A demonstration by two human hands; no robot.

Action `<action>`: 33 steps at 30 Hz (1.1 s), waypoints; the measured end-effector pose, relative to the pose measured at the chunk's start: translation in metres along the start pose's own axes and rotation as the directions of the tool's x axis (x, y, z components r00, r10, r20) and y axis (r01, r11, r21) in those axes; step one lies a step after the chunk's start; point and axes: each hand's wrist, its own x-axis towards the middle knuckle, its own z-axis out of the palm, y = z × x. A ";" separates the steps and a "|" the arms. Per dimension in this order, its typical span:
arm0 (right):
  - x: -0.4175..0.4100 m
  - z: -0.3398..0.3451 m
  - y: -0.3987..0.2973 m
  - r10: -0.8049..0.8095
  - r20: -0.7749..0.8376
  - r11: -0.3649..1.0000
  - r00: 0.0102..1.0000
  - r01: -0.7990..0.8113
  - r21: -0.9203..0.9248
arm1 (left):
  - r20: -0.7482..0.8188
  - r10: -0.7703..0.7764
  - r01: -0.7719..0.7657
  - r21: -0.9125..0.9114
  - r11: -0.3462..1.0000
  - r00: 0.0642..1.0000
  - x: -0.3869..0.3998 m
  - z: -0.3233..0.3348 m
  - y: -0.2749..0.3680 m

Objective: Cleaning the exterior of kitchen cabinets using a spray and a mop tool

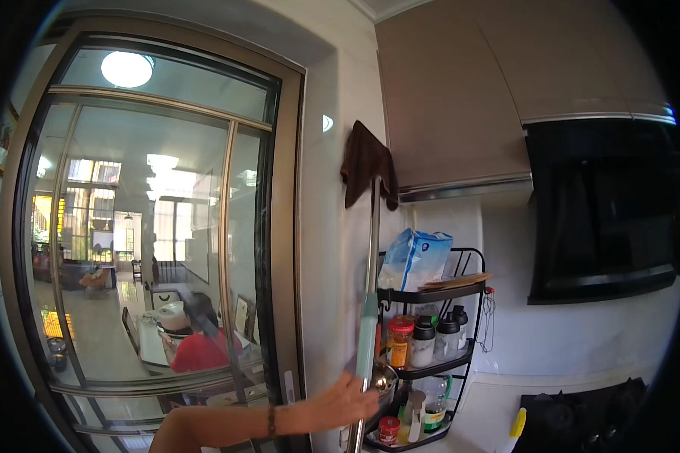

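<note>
My left hand (343, 403), with a bracelet at its wrist, reaches in from the lower left. Its fingers close round a metal pole (375, 243) that stands nearly upright. Just above the hand is the pole's pale green sleeve (368, 340). A dark brown cloth (368, 164) hangs at the pole's top, against the wall beside the upper cabinet; whatever may be under the cloth is hidden. The pole's lower end runs out of the picture. My right hand is out of view.
Right of the pole stands a black shelf rack (425, 371) with jars, bottles and a blue-white bag (416, 257). A cabinet (453, 102), a range hood (600, 215) and a dark stove (583, 419) lie further right. Behind a glass door (147, 238), a person in red sits.
</note>
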 end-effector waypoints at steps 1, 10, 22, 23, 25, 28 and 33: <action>-0.006 -0.006 0.015 -0.001 0.004 1.000 1.000 0.000 0.018 | -0.035 -0.005 0.003 -0.063 0.998 0.999 -0.006 -0.003 0.018; -0.055 -0.062 0.161 0.004 0.039 0.988 0.999 -0.010 0.155 | 0.148 0.286 -0.251 -0.216 0.943 0.947 -0.037 -0.006 0.131; -0.010 -0.007 0.348 -0.148 -0.429 0.085 0.891 -0.421 -0.903 | -0.169 0.180 -0.211 -0.189 0.959 0.969 0.012 0.053 0.042; -0.013 -0.034 0.368 -0.158 -0.418 0.075 0.895 -0.411 -0.908 | -0.199 0.152 -0.196 -0.228 0.954 0.968 0.004 0.054 0.057; -0.017 -0.055 0.381 -0.170 -0.409 0.211 0.897 -0.372 -0.904 | -0.217 0.203 -0.261 -0.286 0.922 0.955 -0.013 0.048 0.106; -0.025 -0.079 0.370 -0.188 -0.370 0.395 0.910 -0.275 -0.876 | -0.197 0.210 -0.281 -0.488 0.826 0.958 -0.033 0.013 0.160; -0.003 -0.115 0.317 -0.266 -0.314 0.661 0.911 -0.065 -0.748 | -0.188 0.218 -0.278 -0.417 0.865 0.958 -0.010 0.010 0.144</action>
